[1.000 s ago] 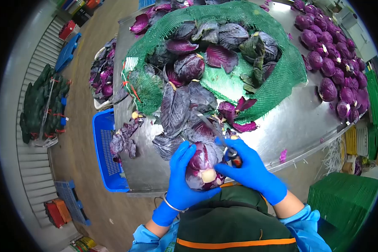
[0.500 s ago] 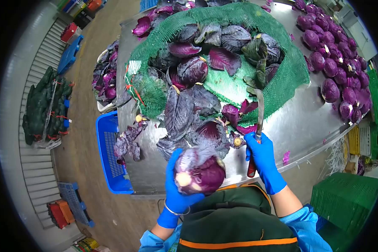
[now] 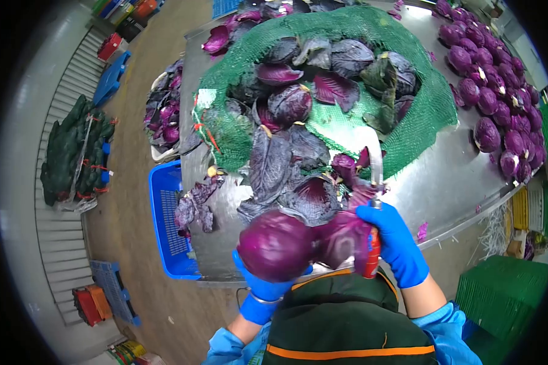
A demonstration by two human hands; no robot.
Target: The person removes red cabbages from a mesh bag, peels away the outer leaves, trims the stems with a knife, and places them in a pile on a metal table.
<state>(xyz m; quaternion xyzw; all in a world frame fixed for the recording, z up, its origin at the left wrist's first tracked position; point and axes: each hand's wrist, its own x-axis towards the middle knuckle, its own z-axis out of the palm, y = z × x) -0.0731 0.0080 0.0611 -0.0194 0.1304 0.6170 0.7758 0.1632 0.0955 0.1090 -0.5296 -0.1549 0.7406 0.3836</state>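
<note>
A purple cabbage [image 3: 276, 246] rests in my blue-gloved left hand [image 3: 265, 287], which holds it from below over the table's near edge. My blue-gloved right hand [image 3: 391, 234] is closed round the red handle of a curved knife [image 3: 374, 159], its blade pointing away from me. Between the hands, a loose purple leaf [image 3: 344, 238] stretches from the cabbage to the knife hand, partly blurred. Beyond them, dark outer leaves [image 3: 273, 165] lie on the steel table, and an untrimmed cabbage [image 3: 290, 103] sits among leaves in the open green mesh bag [image 3: 429, 112].
Many trimmed cabbages [image 3: 486, 134] are piled at the right of the table [image 3: 463, 176]. At the left edge are a blue basket [image 3: 164, 237] and a white container [image 3: 162, 153] full of leaves. Green stacked crates [image 3: 499, 292] stand at the lower right.
The cabbage has turned, so its smooth side shows instead of its cut stem. An outer leaf now extends off it toward my right hand, which has moved slightly nearer my body with the knife.
</note>
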